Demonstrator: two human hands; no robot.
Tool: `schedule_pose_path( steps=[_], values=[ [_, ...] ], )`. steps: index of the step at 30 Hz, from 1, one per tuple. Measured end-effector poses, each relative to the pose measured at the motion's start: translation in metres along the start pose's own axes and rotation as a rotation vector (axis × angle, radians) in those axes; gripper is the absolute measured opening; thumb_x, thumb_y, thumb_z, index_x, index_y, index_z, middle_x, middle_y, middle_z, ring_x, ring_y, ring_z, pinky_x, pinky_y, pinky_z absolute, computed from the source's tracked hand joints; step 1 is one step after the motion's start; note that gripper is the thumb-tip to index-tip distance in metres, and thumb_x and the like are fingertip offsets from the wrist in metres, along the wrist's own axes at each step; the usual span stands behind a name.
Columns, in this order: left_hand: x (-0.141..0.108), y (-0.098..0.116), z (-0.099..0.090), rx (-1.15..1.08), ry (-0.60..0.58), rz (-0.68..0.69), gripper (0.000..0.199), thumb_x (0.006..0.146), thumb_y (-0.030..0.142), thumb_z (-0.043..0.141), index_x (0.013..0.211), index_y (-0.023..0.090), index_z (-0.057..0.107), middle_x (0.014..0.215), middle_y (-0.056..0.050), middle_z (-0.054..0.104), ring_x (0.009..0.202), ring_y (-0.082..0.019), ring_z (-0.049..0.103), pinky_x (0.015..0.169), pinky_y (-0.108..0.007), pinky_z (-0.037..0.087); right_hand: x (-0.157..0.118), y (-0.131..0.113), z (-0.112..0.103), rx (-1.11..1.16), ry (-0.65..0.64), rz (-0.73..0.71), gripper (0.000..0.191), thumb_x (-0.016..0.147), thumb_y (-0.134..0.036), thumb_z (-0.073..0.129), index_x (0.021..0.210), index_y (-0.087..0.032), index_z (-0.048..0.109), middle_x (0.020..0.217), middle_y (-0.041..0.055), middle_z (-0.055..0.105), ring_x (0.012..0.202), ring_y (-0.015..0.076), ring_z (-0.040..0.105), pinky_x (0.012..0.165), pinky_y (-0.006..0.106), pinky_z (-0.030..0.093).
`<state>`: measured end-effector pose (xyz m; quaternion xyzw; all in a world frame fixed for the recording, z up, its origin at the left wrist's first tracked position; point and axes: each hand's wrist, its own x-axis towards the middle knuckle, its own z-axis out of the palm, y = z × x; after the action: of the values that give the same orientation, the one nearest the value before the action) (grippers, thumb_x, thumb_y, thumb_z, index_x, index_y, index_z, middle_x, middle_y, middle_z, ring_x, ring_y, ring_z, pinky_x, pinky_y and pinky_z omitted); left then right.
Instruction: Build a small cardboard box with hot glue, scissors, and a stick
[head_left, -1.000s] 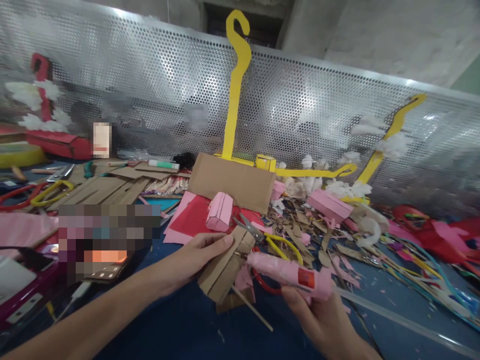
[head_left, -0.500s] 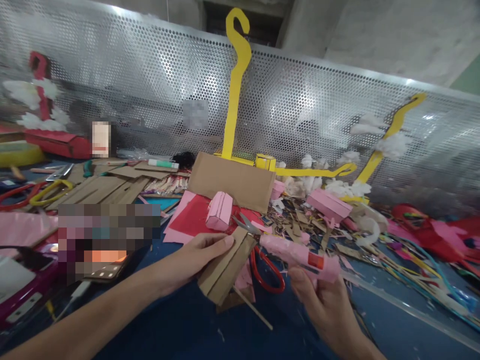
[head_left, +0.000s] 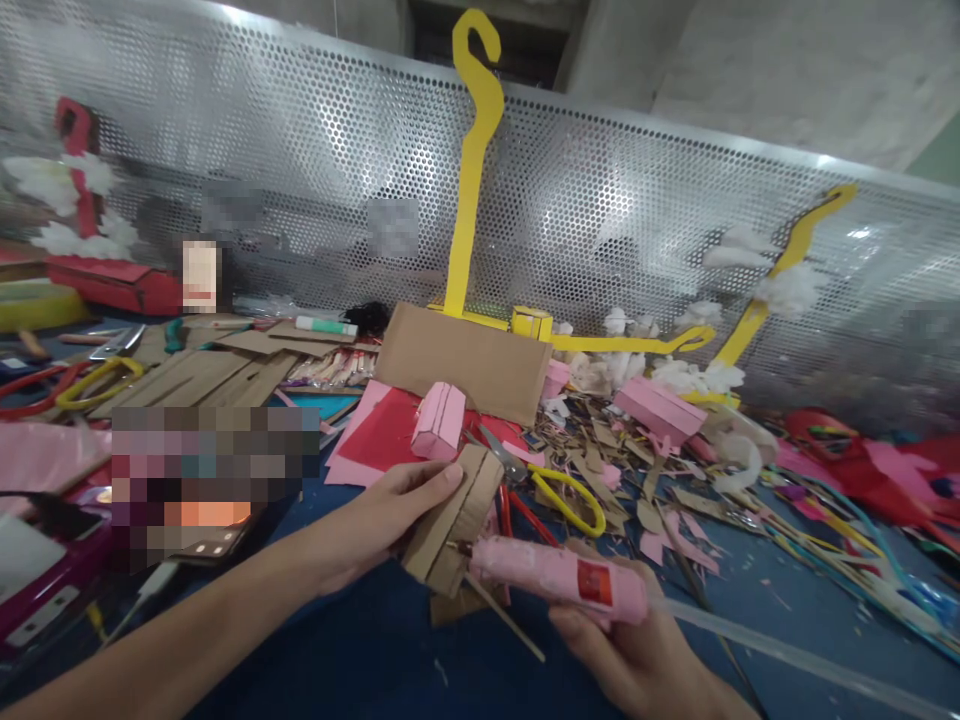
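My left hand (head_left: 409,505) is closed on a folded piece of brown cardboard (head_left: 466,505), its thumb on the upper side. In my right hand (head_left: 626,645) is a pink hot glue gun (head_left: 536,572) with a red patch and a long clear glue stick (head_left: 795,655) out of its back. The gun's nozzle is at the cardboard's right side, near its lower end; whether it touches I cannot tell. Beneath lie scissors with red and yellow handles (head_left: 570,502), a thin wooden stick (head_left: 510,620) and a brown scrap (head_left: 454,607). A pink folded box (head_left: 439,420) stands just beyond.
Red and pink paper (head_left: 375,430) lies before a brown cardboard box (head_left: 465,360) bearing a yellow hook shape (head_left: 469,200). Cardboard scraps (head_left: 581,445) are heaped to the right. A phone (head_left: 214,530) and purple power strip (head_left: 52,590) sit left. A perforated metal panel (head_left: 300,150) stands behind.
My right hand has brought the glue gun down and left along the cardboard, uncovering the scissors' yellow handle. My left hand has tilted the cardboard slightly, still holding it.
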<state>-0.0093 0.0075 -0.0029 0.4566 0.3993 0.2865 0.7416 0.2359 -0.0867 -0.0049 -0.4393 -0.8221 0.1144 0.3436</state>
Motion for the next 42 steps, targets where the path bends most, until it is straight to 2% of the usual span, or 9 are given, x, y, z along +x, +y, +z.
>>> schedule_pose_path(
  steps=[4, 10, 18, 21, 26, 32, 35, 38, 42],
  values=[
    [0.0, 0.0, -0.001, 0.009, -0.012, -0.004, 0.061, 0.085, 0.062, 0.072, 0.132, 0.024, 0.066, 0.121, -0.009, 0.076, 0.112, -0.025, 0.068, 0.084, -0.031, 0.052, 0.001, -0.002, 0.0, 0.021, -0.003, 0.013, 0.028, 0.098, -0.034, 0.053, 0.077, -0.022, 0.067, 0.064, 0.0002, 0.065, 0.051, 0.0137, 0.058, 0.049, 0.024, 0.053],
    [-0.001, 0.003, 0.001, 0.017, -0.026, -0.002, 0.058, 0.086, 0.061, 0.071, 0.131, 0.023, 0.067, 0.12, -0.009, 0.076, 0.112, -0.024, 0.068, 0.084, -0.029, 0.052, 0.001, 0.003, 0.0, 0.035, 0.007, 0.08, 0.03, 0.099, -0.035, 0.05, 0.103, -0.022, 0.076, 0.068, 0.0028, 0.071, 0.057, 0.0177, 0.065, 0.062, 0.028, 0.061],
    [0.0, 0.0, -0.001, 0.027, -0.027, -0.007, 0.062, 0.086, 0.062, 0.071, 0.134, 0.024, 0.064, 0.122, -0.008, 0.076, 0.112, -0.025, 0.068, 0.084, -0.03, 0.051, 0.0, -0.002, 0.002, 0.011, 0.017, 0.015, 0.041, 0.103, -0.044, 0.045, 0.075, -0.022, 0.066, 0.063, 0.0017, 0.064, 0.05, 0.0143, 0.057, 0.049, 0.025, 0.051],
    [0.001, -0.001, -0.002, 0.023, -0.023, -0.001, 0.063, 0.085, 0.063, 0.072, 0.134, 0.023, 0.064, 0.121, -0.009, 0.076, 0.109, -0.025, 0.069, 0.083, -0.031, 0.052, 0.002, -0.008, 0.001, 0.007, 0.026, -0.034, 0.046, 0.106, -0.049, 0.038, 0.077, -0.022, 0.062, 0.065, 0.0007, 0.062, 0.051, 0.0132, 0.056, 0.048, 0.024, 0.047],
    [0.001, 0.0, -0.001, 0.032, -0.003, -0.009, 0.064, 0.084, 0.063, 0.072, 0.133, 0.023, 0.064, 0.122, -0.01, 0.075, 0.111, -0.026, 0.068, 0.081, -0.031, 0.051, 0.006, -0.011, -0.001, 0.005, -0.066, -0.112, 0.046, 0.107, -0.049, 0.037, 0.076, -0.022, 0.057, 0.064, -0.001, 0.06, 0.051, 0.0113, 0.054, 0.047, 0.023, 0.043],
    [0.002, -0.001, -0.002, 0.013, -0.008, -0.004, 0.064, 0.084, 0.062, 0.073, 0.134, 0.022, 0.063, 0.123, -0.011, 0.075, 0.114, -0.027, 0.067, 0.085, -0.033, 0.051, 0.003, -0.001, 0.001, 0.047, -0.009, 0.005, 0.034, 0.102, -0.038, 0.047, 0.078, -0.022, 0.063, 0.065, 0.0007, 0.063, 0.051, 0.0133, 0.056, 0.049, 0.024, 0.05],
    [0.003, -0.002, -0.002, 0.007, -0.006, -0.002, 0.064, 0.084, 0.062, 0.073, 0.134, 0.022, 0.063, 0.122, -0.01, 0.075, 0.115, -0.027, 0.067, 0.086, -0.033, 0.051, 0.002, 0.003, 0.001, 0.067, -0.017, 0.045, 0.027, 0.1, -0.034, 0.05, 0.091, -0.022, 0.073, 0.073, 0.0036, 0.071, 0.061, 0.0173, 0.066, 0.063, 0.028, 0.059],
    [0.003, -0.003, -0.002, -0.002, -0.011, 0.0, 0.063, 0.085, 0.062, 0.073, 0.133, 0.022, 0.064, 0.12, -0.01, 0.075, 0.112, -0.026, 0.068, 0.085, -0.033, 0.051, 0.001, 0.005, 0.001, 0.049, 0.004, 0.067, 0.028, 0.1, -0.034, 0.05, 0.103, -0.022, 0.075, 0.082, 0.0061, 0.075, 0.072, 0.0205, 0.071, 0.075, 0.031, 0.062],
    [0.002, -0.003, -0.002, -0.005, -0.02, 0.004, 0.063, 0.085, 0.062, 0.072, 0.133, 0.021, 0.064, 0.12, -0.01, 0.075, 0.113, -0.027, 0.067, 0.086, -0.034, 0.051, 0.0, 0.002, 0.001, 0.017, -0.013, 0.041, 0.031, 0.102, -0.036, 0.047, 0.088, -0.021, 0.071, 0.071, 0.0036, 0.069, 0.059, 0.0166, 0.063, 0.063, 0.027, 0.057]
  ],
)
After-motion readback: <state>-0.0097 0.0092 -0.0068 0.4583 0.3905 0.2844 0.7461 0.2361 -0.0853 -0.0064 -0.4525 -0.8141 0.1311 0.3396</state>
